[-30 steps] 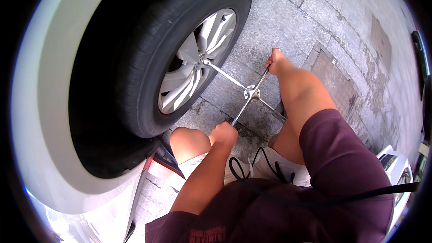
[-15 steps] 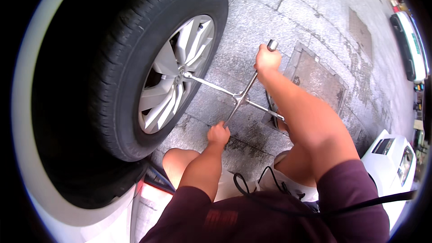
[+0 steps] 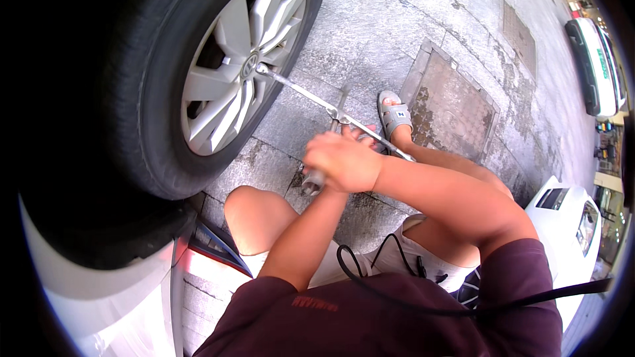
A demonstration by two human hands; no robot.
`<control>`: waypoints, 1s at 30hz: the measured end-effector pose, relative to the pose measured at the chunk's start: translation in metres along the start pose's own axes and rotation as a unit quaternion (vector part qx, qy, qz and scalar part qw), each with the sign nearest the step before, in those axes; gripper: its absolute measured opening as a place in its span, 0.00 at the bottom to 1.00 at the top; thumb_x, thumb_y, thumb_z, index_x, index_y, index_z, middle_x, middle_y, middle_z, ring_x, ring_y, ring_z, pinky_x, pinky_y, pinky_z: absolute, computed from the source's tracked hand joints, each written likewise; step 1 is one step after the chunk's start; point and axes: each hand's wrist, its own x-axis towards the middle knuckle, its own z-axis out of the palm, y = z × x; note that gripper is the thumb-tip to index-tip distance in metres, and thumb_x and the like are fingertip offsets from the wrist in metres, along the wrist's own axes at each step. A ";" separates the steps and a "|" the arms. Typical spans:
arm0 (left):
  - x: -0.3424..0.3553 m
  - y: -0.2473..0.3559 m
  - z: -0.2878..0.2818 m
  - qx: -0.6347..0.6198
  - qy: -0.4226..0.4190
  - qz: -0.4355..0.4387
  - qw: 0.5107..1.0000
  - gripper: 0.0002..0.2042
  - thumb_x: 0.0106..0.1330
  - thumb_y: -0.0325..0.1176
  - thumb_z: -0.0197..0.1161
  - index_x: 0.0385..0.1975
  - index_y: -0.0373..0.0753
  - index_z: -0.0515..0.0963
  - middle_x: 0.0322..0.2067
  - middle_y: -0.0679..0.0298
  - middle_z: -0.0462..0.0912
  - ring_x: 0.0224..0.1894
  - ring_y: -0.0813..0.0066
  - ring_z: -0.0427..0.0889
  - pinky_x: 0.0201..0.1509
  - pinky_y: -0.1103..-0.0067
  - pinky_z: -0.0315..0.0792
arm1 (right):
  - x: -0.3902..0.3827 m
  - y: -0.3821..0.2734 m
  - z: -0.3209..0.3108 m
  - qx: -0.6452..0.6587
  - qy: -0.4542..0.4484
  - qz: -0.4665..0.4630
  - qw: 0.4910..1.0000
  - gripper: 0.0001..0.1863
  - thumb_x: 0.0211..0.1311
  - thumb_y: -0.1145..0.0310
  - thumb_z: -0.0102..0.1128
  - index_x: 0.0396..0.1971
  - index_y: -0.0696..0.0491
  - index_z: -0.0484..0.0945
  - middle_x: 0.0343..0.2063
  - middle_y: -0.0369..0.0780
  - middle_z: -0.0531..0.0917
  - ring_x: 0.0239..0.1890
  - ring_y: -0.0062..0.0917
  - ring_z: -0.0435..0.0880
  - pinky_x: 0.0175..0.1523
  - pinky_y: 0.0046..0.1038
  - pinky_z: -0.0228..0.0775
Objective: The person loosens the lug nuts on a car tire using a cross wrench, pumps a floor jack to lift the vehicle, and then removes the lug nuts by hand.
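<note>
A chrome four-way lug wrench (image 3: pixel 301 91) has one socket end against the hub of the silver alloy wheel (image 3: pixel 231 23), within its black tyre (image 3: pixel 155 92). My right hand (image 3: pixel 344 160) is closed around the wrench's near arm, its socket end poking out below the fingers. Under and beyond it, my left hand (image 3: pixel 362 137) is mostly hidden; its fingers show spread apart near the wrench's centre. A faint, blurred opposite arm points away from me. The remaining arm reaches right toward my leg.
The car's pale body panel (image 3: pixel 112 297) is at lower left. My sandalled foot (image 3: pixel 395 116) rests on stone paving beside a metal cover (image 3: pixel 453 96). A black cable (image 3: pixel 516 304) crosses my shirt. White cars (image 3: pixel 562 225) stand on the right.
The wrench has turned. My right hand has swung down from the far arm toward me, crossing over my left hand, whose fingers have spread. The view has shifted; the wheel sits higher.
</note>
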 end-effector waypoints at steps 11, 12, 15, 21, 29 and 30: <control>-0.081 0.085 0.018 0.352 0.064 0.128 0.925 0.24 0.67 0.32 0.59 0.64 0.35 0.71 0.62 0.50 0.77 0.63 0.55 0.77 0.69 0.62 0.68 | 0.014 0.128 -0.001 0.410 -0.049 0.527 0.743 0.41 0.62 0.37 0.65 0.53 0.66 0.78 0.35 0.49 0.86 0.39 0.41 0.86 0.46 0.37 0.78; -0.103 0.111 0.017 0.481 0.079 0.212 0.847 0.24 0.65 0.30 0.59 0.63 0.35 0.73 0.62 0.49 0.76 0.64 0.53 0.76 0.69 0.61 0.67 | 0.010 0.130 0.001 0.389 -0.054 0.517 0.760 0.43 0.60 0.36 0.65 0.50 0.69 0.79 0.37 0.53 0.86 0.42 0.44 0.87 0.49 0.38 0.78; -0.149 0.160 -0.003 0.704 0.208 0.192 0.652 0.27 0.64 0.34 0.62 0.65 0.40 0.72 0.64 0.50 0.72 0.69 0.52 0.68 0.69 0.55 0.64 | 0.007 0.122 0.005 0.235 -0.014 0.491 0.839 0.46 0.58 0.33 0.64 0.44 0.71 0.82 0.40 0.60 0.86 0.46 0.48 0.88 0.53 0.39 0.78; -0.184 0.163 -0.049 0.662 0.131 -0.051 0.737 0.13 0.73 0.37 0.57 0.50 0.36 0.75 0.36 0.46 0.87 0.39 0.44 0.87 0.44 0.54 0.79 | -0.002 0.063 -0.010 0.120 0.021 0.486 0.865 0.45 0.59 0.34 0.64 0.41 0.73 0.82 0.42 0.63 0.85 0.50 0.54 0.86 0.56 0.43 0.77; -0.216 0.165 -0.046 0.668 0.144 -0.019 0.730 0.11 0.73 0.37 0.57 0.46 0.37 0.76 0.32 0.48 0.87 0.34 0.47 0.88 0.40 0.56 0.81 | -0.006 0.045 0.001 0.143 -0.005 0.490 0.860 0.43 0.60 0.36 0.64 0.43 0.71 0.82 0.43 0.62 0.85 0.51 0.52 0.85 0.57 0.43 0.76; -0.217 0.163 -0.049 0.669 0.149 -0.018 0.728 0.11 0.73 0.37 0.58 0.46 0.36 0.77 0.31 0.48 0.87 0.34 0.47 0.88 0.40 0.57 0.81 | -0.004 0.044 0.004 0.150 -0.007 0.488 0.860 0.43 0.60 0.36 0.64 0.43 0.71 0.82 0.43 0.61 0.85 0.51 0.52 0.85 0.57 0.43 0.76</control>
